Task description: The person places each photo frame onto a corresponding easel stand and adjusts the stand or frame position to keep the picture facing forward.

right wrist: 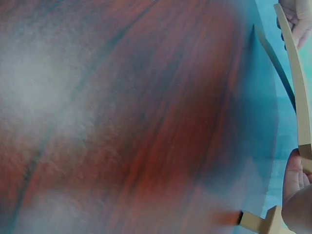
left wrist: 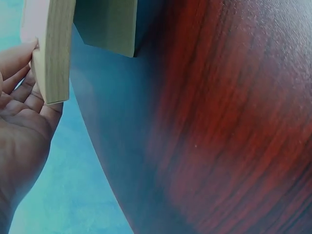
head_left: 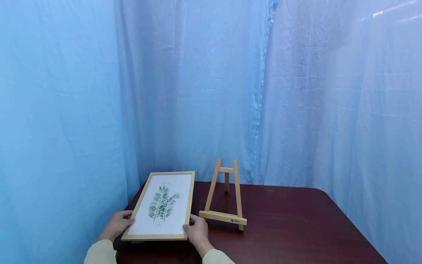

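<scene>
A picture frame (head_left: 161,205) with a light wooden border and a print of two green fern-like leaves leans back at the left of the table. My left hand (head_left: 116,224) grips its left side low down, thumb at the front. On the opposite side, my right hand (head_left: 197,231) holds the lower right edge, thumb on the border. The left wrist view shows the frame's wooden edge (left wrist: 58,58) between thumb and fingers, with a flat support panel (left wrist: 109,29) behind it. Just right of the frame stands a small wooden easel (head_left: 223,216), with nothing on its ledge.
The dark red-brown wooden table (head_left: 290,220) extends to the right of the easel. Light blue curtains (head_left: 204,91) hang around its back and sides. In the right wrist view, an easel foot (right wrist: 253,222) stands close below my right hand.
</scene>
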A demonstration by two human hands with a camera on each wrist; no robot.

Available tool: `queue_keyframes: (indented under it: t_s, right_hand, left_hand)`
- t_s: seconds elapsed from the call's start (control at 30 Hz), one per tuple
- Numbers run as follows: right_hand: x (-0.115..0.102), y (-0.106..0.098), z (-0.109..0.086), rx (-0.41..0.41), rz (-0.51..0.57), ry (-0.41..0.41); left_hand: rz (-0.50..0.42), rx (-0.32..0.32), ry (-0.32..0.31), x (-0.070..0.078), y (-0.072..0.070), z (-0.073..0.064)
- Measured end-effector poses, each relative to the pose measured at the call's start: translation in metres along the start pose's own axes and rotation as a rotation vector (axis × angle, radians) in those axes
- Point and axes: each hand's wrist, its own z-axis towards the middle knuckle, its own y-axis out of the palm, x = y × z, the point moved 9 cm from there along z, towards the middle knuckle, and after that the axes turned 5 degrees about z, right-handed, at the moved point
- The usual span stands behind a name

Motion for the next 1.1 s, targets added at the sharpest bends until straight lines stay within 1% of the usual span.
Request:
queue_keyframes:
  t_s: [0.2,0.37,0.57,0.67,0.83,1.0,1.1]
  right_hand:
    - [-0.007,-0.008,0.005,0.009,0.047,-0.019]
    - [-0.010,-0.012,0.012,-0.014,0.107,-0.022]
    - [-0.011,-0.020,0.018,-0.030,0.164,0.006]
    - [-0.012,-0.024,0.020,-0.034,0.194,0.024]
    - [-0.015,-0.032,0.024,-0.028,0.199,0.039]
    - [-0.016,-0.040,0.028,-0.020,0.171,0.065]
    - [-0.016,-0.044,0.029,-0.014,0.182,0.086]
  left_hand:
    - [-0.011,0.024,0.015,0.013,-0.002,0.000]
    - [-0.021,0.035,0.060,0.027,-0.003,-0.002]
    - [-0.064,0.051,0.070,0.038,-0.005,-0.001]
    - [-0.089,0.066,0.099,0.045,-0.006,-0.001]
    - [-0.122,0.091,0.137,0.057,-0.008,-0.002]
    - [-0.147,0.110,0.151,0.067,-0.008,0.000]
    - [-0.150,0.126,0.168,0.074,-0.008,0.000]
